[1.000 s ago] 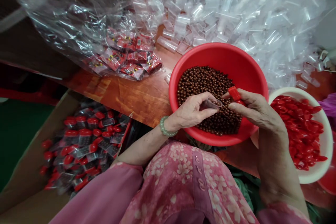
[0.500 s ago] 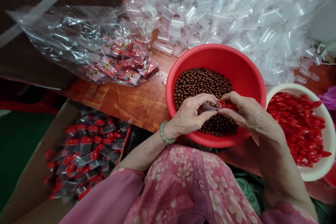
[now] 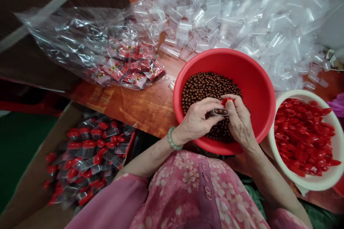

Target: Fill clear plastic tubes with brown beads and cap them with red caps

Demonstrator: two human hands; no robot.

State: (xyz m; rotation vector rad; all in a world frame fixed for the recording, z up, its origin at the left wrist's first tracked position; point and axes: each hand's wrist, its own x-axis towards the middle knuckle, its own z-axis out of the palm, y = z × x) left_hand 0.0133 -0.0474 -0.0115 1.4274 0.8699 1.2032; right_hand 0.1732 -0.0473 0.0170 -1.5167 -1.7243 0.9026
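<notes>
clear flattened plastic tube (image 3: 213,113), brown round beads (image 3: 220,111) inside, uncapped: left hand (image 3: 195,120), fingers pinching it above red round plastic bowl (image 3: 259,77). red plastic cap (image 3: 227,101): right hand (image 3: 240,123), fingers pinching it. done: red-capped clear tubes (image 3: 88,146), cardboard box (image 3: 29,182). remaining: heaped clear plastic tubes (image 3: 215,12); loose red caps (image 3: 305,137), white bowl (image 3: 329,182).

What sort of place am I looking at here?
Probably a small packing workshop, though I can't be sure. A big heap of clear plastic tubes, a red bowl of brown balls and a box full of red-capped containers suggest it.
</notes>
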